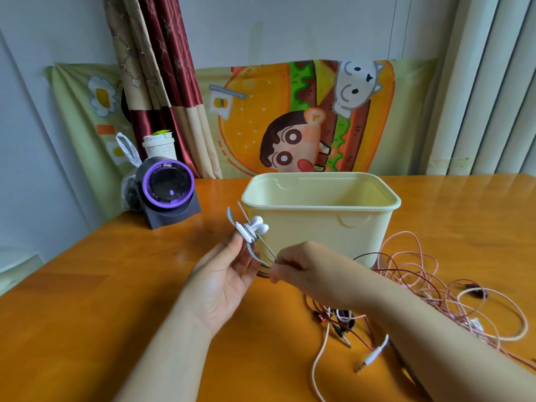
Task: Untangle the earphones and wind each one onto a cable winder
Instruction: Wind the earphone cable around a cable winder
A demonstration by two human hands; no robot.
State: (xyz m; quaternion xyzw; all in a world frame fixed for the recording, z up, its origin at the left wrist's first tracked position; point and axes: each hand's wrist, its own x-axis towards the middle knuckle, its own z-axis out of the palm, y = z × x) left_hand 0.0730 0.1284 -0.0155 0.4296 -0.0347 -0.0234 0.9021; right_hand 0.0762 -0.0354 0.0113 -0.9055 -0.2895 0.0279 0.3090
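Head view: two bare hands, two bare forearms.
Left hand [229, 274] shows its palm side, with crease lines clear across the palm and at the wrist, and a short, plain thumbnail. Right hand [301, 268] shows its back, knuckles in a smooth row; its nails can't be made out from here. Left forearm [174, 352] and right forearm [420, 329] are uncovered right out to the frame edges. Fingers are long and slim, and both wrists are bare.
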